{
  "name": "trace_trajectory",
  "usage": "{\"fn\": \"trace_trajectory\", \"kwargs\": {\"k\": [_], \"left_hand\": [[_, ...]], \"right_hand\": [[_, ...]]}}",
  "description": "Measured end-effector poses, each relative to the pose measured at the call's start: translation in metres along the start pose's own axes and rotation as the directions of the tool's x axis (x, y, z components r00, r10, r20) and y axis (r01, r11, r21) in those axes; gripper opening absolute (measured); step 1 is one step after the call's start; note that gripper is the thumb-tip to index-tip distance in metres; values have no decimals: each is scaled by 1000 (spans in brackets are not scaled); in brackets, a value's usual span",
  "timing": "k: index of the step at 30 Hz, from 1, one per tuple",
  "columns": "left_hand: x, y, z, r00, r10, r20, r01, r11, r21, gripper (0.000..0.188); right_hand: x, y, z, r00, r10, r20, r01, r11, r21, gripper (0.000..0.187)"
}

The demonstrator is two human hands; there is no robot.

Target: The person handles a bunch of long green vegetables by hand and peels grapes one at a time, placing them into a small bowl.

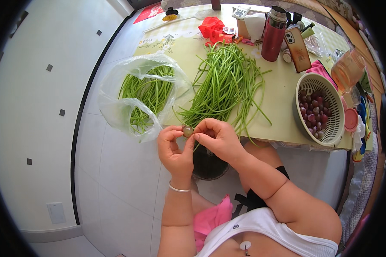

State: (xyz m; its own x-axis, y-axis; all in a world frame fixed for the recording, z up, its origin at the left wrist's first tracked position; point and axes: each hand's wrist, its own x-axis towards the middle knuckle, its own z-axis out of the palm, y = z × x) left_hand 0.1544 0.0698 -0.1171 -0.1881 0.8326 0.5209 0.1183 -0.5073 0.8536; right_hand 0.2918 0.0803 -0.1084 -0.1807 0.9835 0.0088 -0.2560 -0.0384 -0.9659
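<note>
My left hand [176,150] pinches a pale, brownish-green grape [187,131] between thumb and fingers at the table's near edge. Close beside it, my right hand [221,139] has thumb and forefinger pressed together at the grape's right side; whether they grip a bit of its skin is too small to tell. Just beyond both hands lies a large heap of long green stems [227,81]. More green stems [152,92] sit inside an open clear plastic bag [109,98] to the left. Below my hands is a dark round bin [210,168], partly hidden by them.
At the right, a basket [299,118] holds several red grapes [315,111]. A red thermos [273,36], a phone [298,51] and an orange-tinted clear container [348,68] stand behind it. Red plastic [211,29] lies at the back. A pink cloth [214,218] rests by my lap.
</note>
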Motion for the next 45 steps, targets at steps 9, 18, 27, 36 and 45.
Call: {"fn": "trace_trajectory", "kwargs": {"k": [9, 18, 27, 36, 45], "left_hand": [[-1, 5, 2, 964, 259, 50, -259, 889, 377, 26], [-3, 5, 7, 946, 310, 96, -321, 851, 416, 25], [-3, -5, 1, 954, -299, 38, 283, 849, -445, 23], [6, -9, -16, 848, -414, 331, 478, 331, -814, 18], [7, -5, -22, 858, -416, 300, 500, 547, -671, 20]], "right_hand": [[3, 7, 1, 998, 12, -62, -6, 996, 85, 11], [6, 19, -3, 997, -1, -77, 16, 982, 187, 8], [0, 3, 0, 1000, -16, -24, 19, 995, 100, 6], [5, 4, -9, 1000, 3, 10, -2, 998, -62, 12], [-1, -23, 0, 961, -276, 11, 273, 944, -186, 39]]}}
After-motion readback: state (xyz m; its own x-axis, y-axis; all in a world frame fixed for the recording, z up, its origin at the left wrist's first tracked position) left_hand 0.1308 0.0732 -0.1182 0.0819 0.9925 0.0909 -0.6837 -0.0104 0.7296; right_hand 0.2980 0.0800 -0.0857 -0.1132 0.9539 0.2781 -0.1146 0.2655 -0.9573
